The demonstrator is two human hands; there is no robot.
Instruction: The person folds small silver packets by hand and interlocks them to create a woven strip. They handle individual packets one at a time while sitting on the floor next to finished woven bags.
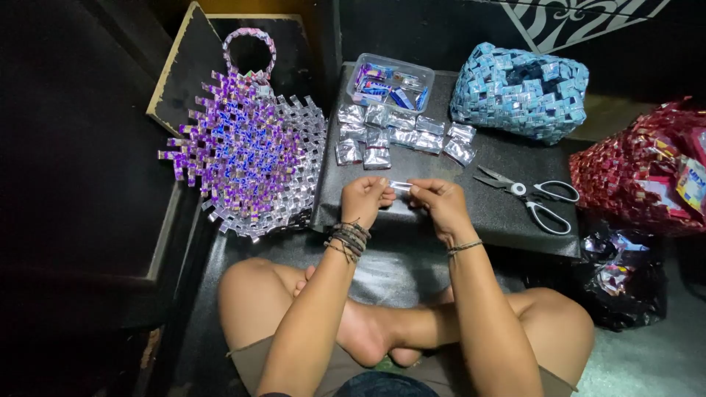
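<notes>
Both hands pinch 1 small silver foil strip (401, 186) btwn fingertips: left hand (364, 200) on its left end, right hand (440, 204) on its right, just above black mat (500, 213). Scissors (531, 194) lie nr right hand; folded silver pieces (401, 132) beyond.

glossy foil strip (401, 185), shiny foil squares (401, 136), clear plastic tub (390, 81), steel scissors (526, 192)

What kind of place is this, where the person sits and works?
Probably a home craft corner on the floor. The person sits cross-legged at a low black board, with scissors, folded foil wrappers and a woven purple piece around.
</notes>
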